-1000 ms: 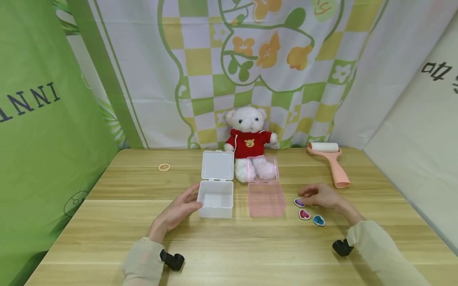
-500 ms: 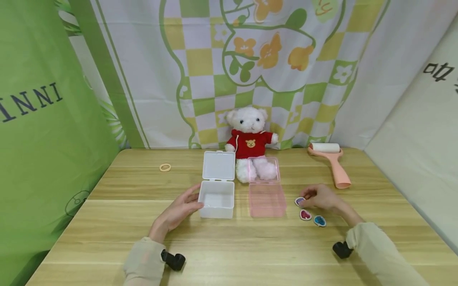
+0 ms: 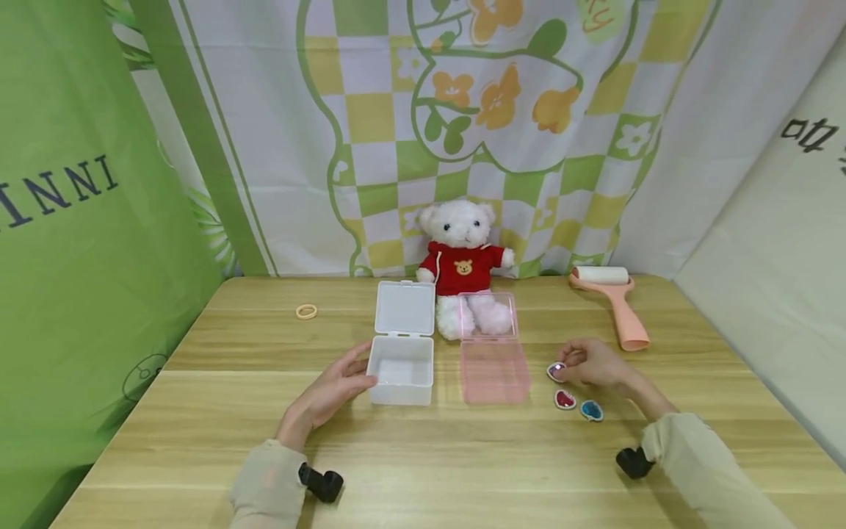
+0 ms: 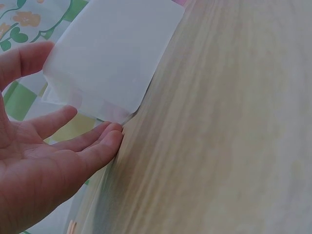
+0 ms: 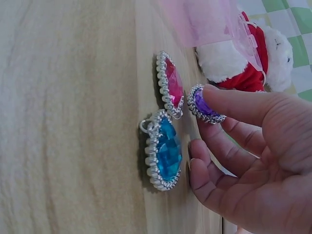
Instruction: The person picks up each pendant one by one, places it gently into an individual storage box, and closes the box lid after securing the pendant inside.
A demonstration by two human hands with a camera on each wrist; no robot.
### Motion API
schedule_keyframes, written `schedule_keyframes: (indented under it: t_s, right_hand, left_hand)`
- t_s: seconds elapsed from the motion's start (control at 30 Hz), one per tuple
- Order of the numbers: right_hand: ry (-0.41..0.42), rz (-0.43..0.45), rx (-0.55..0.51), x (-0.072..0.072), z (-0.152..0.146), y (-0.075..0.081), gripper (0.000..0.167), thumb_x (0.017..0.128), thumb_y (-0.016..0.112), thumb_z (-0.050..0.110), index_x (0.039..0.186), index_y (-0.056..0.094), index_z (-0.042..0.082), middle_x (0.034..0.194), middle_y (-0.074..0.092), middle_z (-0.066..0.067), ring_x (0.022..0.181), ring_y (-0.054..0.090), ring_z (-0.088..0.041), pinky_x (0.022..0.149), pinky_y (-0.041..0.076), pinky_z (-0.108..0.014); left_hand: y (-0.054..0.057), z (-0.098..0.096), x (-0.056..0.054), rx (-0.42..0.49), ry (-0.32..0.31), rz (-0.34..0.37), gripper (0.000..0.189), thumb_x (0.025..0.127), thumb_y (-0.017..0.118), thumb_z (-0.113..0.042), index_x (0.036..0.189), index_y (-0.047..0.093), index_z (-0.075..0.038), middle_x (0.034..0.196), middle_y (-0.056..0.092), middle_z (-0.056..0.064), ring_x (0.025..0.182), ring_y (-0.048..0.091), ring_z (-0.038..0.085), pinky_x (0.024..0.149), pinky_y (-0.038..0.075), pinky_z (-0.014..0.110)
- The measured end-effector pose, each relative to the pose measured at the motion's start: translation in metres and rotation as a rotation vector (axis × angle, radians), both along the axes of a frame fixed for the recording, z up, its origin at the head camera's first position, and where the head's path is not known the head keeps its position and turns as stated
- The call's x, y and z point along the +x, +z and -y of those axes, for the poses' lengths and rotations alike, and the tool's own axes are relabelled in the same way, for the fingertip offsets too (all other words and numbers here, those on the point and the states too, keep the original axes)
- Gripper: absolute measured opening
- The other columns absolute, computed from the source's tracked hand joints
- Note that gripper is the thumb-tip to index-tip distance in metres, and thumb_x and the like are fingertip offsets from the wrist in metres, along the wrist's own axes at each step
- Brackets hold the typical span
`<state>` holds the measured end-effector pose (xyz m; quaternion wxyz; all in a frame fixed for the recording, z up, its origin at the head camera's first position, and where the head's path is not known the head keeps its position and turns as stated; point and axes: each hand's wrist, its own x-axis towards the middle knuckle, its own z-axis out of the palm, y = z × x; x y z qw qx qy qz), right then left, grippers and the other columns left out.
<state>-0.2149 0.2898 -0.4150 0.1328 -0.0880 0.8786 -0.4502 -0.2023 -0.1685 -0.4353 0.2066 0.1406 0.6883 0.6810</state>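
Note:
My left hand (image 3: 335, 386) touches the left side of a translucent white plastic box (image 3: 402, 393), whose lid stands raised at the back. In the left wrist view, its thumb and relaxed fingertips lie along the wall of the white box (image 4: 117, 53). My right hand (image 3: 593, 364) pinches a purple gem pendant (image 5: 202, 106) with a silver beaded rim between thumb and index finger. Below that hand, a red-pink gem pendant (image 3: 565, 400) and a blue one (image 3: 591, 411) lie on the table. Between the hands stands a pink see-through box (image 3: 494, 389), lid up.
A white teddy bear in a red hoodie (image 3: 463, 268) sits behind the boxes. At the back right lies a pink-handled lint roller (image 3: 621, 312). A small yellowish ring (image 3: 306, 312) is at the back left of the wooden table (image 3: 423, 470).
My right thumb and finger have closed on the purple pendant and tilted it up, its face catching the light. The left hand stays at the white box.

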Motion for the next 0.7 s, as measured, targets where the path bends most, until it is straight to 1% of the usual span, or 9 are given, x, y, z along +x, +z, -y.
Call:
schedule_keyframes:
  t_s: [0.07,0.2,0.37,0.5,0.63,0.7]
  right_hand:
    - [-0.002,0.015,-0.004,0.0,0.0,0.0,0.029,0.082,0.075,0.013,0.099,0.059,-0.005,0.081,0.062,-0.004,0.069,0.053,-0.011,0.057,0.045,-0.024]
    - [0.005,0.041,-0.047,-0.001,0.0,0.003,0.033,0.085,0.072,0.013,0.105,0.055,-0.007,0.085,0.062,-0.006,0.071,0.056,-0.012,0.058,0.048,-0.025]
    - [0.012,0.09,-0.157,0.0,0.001,0.008,0.038,0.088,0.068,0.011,0.112,0.049,-0.011,0.089,0.064,-0.007,0.077,0.062,-0.016,0.066,0.054,-0.03]
    - [0.013,0.126,-0.236,0.0,0.003,0.011,0.04,0.09,0.066,0.01,0.116,0.045,-0.012,0.094,0.066,-0.008,0.083,0.065,-0.018,0.072,0.056,-0.034]
    - [0.009,0.136,-0.27,-0.001,0.004,0.015,0.04,0.09,0.065,0.01,0.117,0.044,-0.011,0.097,0.066,-0.007,0.087,0.065,-0.018,0.076,0.055,-0.035]
    - [0.003,0.129,-0.27,-0.001,0.004,0.017,0.041,0.09,0.065,0.01,0.117,0.044,-0.012,0.097,0.066,-0.007,0.088,0.065,-0.017,0.077,0.055,-0.034]
  left_hand:
    - [0.0,0.0,0.0,0.0,0.004,0.003,0.075,0.092,0.059,-0.008,0.153,0.016,-0.005,0.147,0.03,0.03,0.13,0.039,0.036,0.11,0.03,0.046]
    - [-0.001,0.0,0.0,0.008,0.005,0.003,0.075,0.091,0.059,-0.008,0.153,0.016,-0.006,0.147,0.031,0.03,0.129,0.04,0.036,0.109,0.031,0.045]
    - [0.0,0.0,0.0,0.001,0.004,0.001,0.074,0.091,0.059,-0.008,0.153,0.017,-0.006,0.147,0.031,0.03,0.129,0.04,0.036,0.108,0.032,0.044]
    - [0.0,0.0,-0.001,-0.003,0.005,0.004,0.075,0.092,0.059,-0.007,0.153,0.016,-0.006,0.147,0.031,0.03,0.129,0.04,0.036,0.109,0.032,0.045]
    - [0.0,0.0,0.0,0.002,0.009,0.006,0.075,0.091,0.059,-0.007,0.153,0.016,-0.006,0.146,0.031,0.03,0.128,0.041,0.035,0.109,0.032,0.045]
    - [-0.001,0.0,0.0,0.005,0.009,0.006,0.075,0.091,0.059,-0.007,0.153,0.017,-0.006,0.146,0.031,0.03,0.128,0.041,0.035,0.109,0.032,0.045]
